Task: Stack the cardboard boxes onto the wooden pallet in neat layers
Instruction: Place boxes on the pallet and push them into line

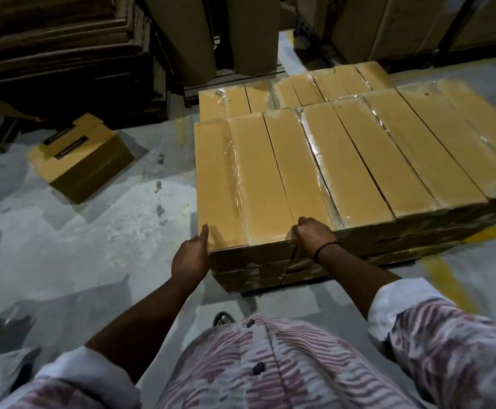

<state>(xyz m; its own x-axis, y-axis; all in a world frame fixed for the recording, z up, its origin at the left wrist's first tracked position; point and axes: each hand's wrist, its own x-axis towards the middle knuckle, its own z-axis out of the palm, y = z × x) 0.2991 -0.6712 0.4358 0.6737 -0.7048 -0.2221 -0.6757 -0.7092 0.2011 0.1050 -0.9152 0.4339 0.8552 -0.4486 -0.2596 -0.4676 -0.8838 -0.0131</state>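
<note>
Long flat cardboard boxes, shrink-wrapped in packs, lie side by side in layers on a low pallet (273,289), of which only a dark strip shows under the stack. The nearest left pack (252,178) sits on top at the stack's front left corner. My left hand (189,258) grips its near left corner, thumb lying on top. My right hand (313,236) grips its near right end with curled fingers; a black band is on that wrist. More wrapped packs (403,149) fill the top layer to the right and behind.
A single brown box (81,157) with black labels lies on the grey floor to the left. Stacks of flattened cardboard (58,54) stand at the back left, tall cartons (388,22) at the back right. Yellow floor lines (444,278) run at the right.
</note>
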